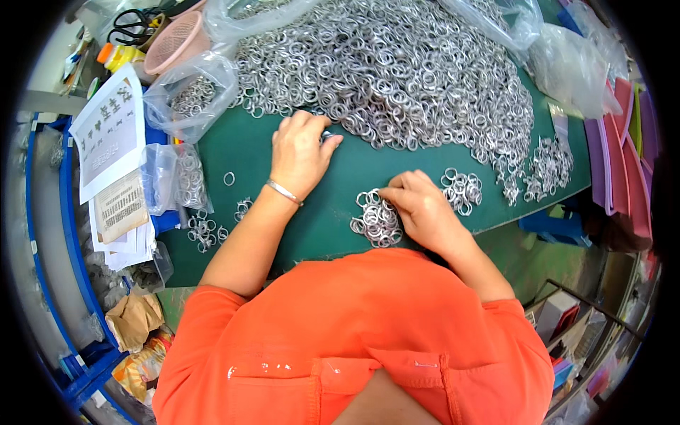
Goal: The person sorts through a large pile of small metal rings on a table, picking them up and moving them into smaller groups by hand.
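Observation:
A great heap of loose silver metal rings (397,71) covers the far part of the green tabletop (248,152). At its near edge my left hand (301,152) is curled, and a bit of silver metal shows between thumb and forefinger, seemingly a ring. My right hand (425,212) has its fingers pinched together at the top of a small pile of rings (377,219) near the table's front edge; its fingertips seem to grip one ring. Just beyond that hand lies another small pile (462,191). A single ring (229,178) lies apart, left of my left wrist.
Small ring clusters (202,231) lie at the front left, beside a clear bag of rings (190,177). Printed sheets (110,134) hang at the left edge. A pink basket (176,42) and black-handled scissors (129,27) stand behind. More metal parts (549,168) lie at the right.

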{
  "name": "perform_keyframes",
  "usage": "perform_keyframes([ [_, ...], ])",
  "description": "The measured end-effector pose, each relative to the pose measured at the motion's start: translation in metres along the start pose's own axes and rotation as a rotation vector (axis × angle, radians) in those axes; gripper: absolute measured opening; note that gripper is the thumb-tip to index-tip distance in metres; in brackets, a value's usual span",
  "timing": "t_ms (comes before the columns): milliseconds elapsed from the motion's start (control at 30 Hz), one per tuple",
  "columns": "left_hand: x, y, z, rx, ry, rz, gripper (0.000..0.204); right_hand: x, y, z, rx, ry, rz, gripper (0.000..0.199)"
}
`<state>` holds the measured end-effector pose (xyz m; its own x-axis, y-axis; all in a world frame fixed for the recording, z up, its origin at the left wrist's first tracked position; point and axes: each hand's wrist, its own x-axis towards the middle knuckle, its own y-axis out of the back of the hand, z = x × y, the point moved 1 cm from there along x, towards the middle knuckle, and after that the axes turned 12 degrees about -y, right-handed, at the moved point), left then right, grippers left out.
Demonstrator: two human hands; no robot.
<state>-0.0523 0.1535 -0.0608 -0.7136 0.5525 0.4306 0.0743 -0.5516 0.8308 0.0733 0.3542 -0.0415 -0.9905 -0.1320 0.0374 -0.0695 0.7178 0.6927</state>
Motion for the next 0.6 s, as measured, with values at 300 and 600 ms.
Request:
perform_keyframes([
  [300, -0.003, 0.012, 0.020, -0.764, 0.403, 0.078, 0.012, 0.013, 0.001, -0.010, 0.276, -0.112, 0.151, 0.015],
  [600, -0.024, 0.012, 0.045, -1.385, 0.375, 0.056, 0.013, 0.029, -0.010, -0.020, 0.549, -0.080, 0.309, 0.010],
])
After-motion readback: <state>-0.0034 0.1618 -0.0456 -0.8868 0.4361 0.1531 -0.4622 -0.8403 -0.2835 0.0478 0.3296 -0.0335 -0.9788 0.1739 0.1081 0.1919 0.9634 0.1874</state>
